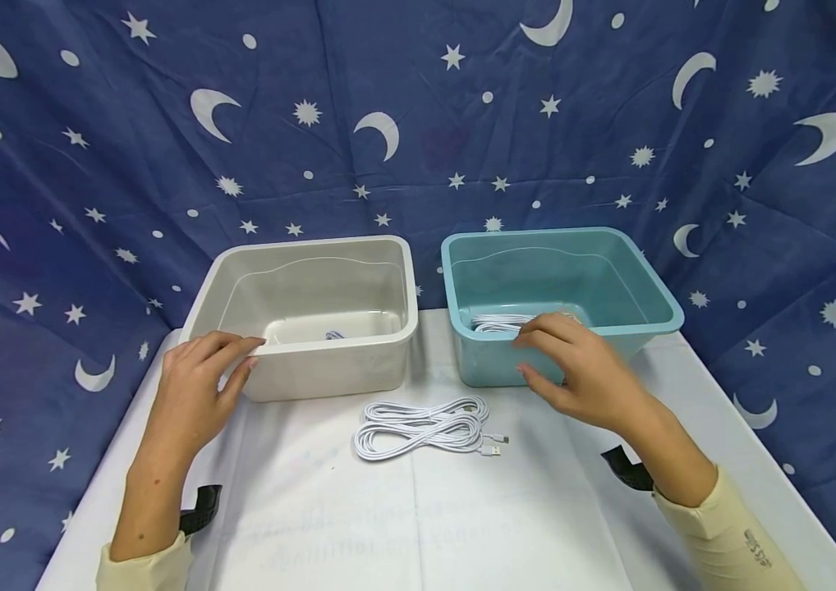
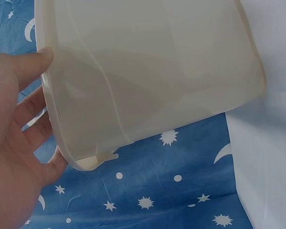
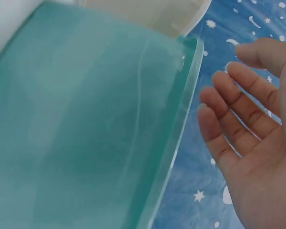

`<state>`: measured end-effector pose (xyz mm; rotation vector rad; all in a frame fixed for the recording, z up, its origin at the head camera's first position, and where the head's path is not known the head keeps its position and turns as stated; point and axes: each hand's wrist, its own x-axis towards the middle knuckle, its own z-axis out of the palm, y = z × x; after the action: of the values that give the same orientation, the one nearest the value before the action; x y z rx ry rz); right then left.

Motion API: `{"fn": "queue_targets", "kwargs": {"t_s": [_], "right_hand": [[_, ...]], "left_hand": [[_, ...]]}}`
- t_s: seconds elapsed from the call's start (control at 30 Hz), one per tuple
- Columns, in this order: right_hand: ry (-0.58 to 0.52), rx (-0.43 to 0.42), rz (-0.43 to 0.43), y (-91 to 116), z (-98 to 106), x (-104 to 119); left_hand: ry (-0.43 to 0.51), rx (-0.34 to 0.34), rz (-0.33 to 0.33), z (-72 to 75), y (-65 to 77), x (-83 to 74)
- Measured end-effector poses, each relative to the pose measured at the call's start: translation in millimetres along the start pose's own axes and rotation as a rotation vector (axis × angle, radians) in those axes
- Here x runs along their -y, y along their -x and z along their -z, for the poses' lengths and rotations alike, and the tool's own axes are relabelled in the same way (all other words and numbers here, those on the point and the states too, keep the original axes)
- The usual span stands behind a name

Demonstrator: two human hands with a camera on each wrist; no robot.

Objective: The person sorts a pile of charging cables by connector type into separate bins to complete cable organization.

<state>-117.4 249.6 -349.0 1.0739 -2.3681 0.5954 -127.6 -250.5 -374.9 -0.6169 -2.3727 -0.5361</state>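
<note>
My left hand (image 1: 199, 382) holds the front rim of an off-white plastic bin (image 1: 329, 369) near its left corner. In the left wrist view the thumb lies on the near side of the bin's rim (image 2: 50, 95), with the fingers reaching behind it. My right hand (image 1: 584, 369) hovers just in front of a teal bin (image 1: 492, 361), fingers relaxed and nothing between them. The right wrist view shows that hand (image 3: 257, 124) apart from the teal rim. White cables (image 1: 499, 322) lie in the teal bin, partly hidden by its front wall.
A coiled white USB cable (image 1: 421, 428) lies on the white tablecloth (image 1: 418, 517) in front of the bins. Inside the off-white bin is a small purplish item (image 1: 334, 335). A blue curtain (image 1: 418, 148) with moons and stars hangs behind and at both sides.
</note>
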Motion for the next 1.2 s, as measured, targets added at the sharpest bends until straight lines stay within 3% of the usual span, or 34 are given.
{"fn": "queue_targets", "kwargs": {"t_s": [0.57, 1.2], "right_hand": [[-0.084, 0.078, 0.060, 1.7, -63.1, 36.0], [-0.084, 0.195, 0.096, 1.9, -122.8, 48.7]], "left_hand": [[0.003, 0.002, -0.001, 0.2, -0.4, 0.0], [0.006, -0.007, -0.027, -1.0, -0.3, 2.7]]}}
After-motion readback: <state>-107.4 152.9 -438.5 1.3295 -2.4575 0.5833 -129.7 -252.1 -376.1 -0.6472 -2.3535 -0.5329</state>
